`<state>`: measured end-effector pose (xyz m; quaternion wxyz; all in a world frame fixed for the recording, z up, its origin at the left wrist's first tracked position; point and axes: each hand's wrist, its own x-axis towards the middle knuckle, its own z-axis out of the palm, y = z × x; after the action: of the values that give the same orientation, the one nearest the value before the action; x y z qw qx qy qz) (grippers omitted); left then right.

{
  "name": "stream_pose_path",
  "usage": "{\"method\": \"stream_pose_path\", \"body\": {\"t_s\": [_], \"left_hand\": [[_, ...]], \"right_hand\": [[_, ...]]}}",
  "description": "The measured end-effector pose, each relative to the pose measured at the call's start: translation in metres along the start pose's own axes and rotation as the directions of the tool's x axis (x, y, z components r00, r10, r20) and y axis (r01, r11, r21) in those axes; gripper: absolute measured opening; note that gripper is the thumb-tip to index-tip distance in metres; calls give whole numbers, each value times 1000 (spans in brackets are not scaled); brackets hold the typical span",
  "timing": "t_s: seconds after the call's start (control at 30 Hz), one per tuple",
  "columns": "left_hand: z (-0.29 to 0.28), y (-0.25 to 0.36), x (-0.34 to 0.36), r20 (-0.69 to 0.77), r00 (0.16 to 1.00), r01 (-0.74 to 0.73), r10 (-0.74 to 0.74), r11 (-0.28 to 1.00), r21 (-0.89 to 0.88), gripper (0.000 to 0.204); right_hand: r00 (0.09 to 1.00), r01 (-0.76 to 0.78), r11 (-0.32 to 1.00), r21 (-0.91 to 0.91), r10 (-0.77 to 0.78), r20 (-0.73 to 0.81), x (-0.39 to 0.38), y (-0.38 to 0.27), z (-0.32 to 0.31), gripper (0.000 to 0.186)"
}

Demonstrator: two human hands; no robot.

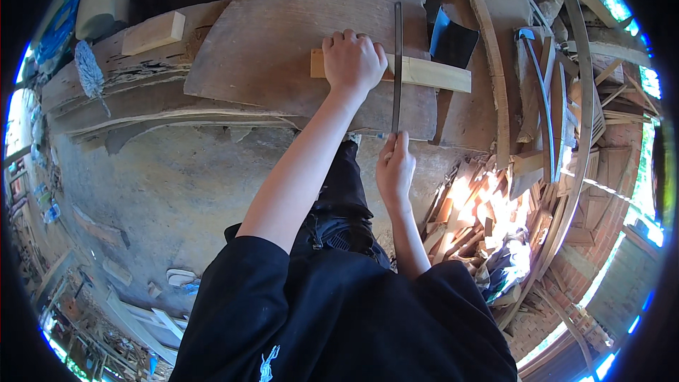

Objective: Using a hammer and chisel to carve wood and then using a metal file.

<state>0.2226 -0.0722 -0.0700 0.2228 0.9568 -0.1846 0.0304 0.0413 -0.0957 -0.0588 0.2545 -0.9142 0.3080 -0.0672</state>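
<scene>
A pale wooden strip [433, 73] lies across a broad brown wooden slab [283, 35]. My left hand [351, 62] presses down on the strip's left part, fingers curled over it. My right hand [395, 167] grips the near end of a long thin dark saw blade [397, 64], which stands across the strip just right of my left hand. The blade runs straight away from me, over the slab.
A short pale block [153, 32] rests on rough logs at the upper left. A dark flat piece [451, 39] sits behind the strip. Wood offcuts [488, 212] are piled at the right, beside curved planks [495, 64]. Dirt floor [163, 191] lies at the left.
</scene>
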Motion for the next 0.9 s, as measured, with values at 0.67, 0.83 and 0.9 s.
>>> {"method": "stream_pose_path", "body": {"t_s": [0.67,0.83,0.9], "left_hand": [[3,3,-2,-34,999,39,-37,997,66,31],[1,4,-1,-11,1000,21,-20,998,62,32],[1,6,-3,21,999,33,-35,997,75,32]], "right_hand": [[996,-76,995,59,73,41,-64,23,-9,9],[1000,28,997,76,-27,-14,-15,11,1,7],[999,38,999,36,-37,-24,-4,7,7,8]]}}
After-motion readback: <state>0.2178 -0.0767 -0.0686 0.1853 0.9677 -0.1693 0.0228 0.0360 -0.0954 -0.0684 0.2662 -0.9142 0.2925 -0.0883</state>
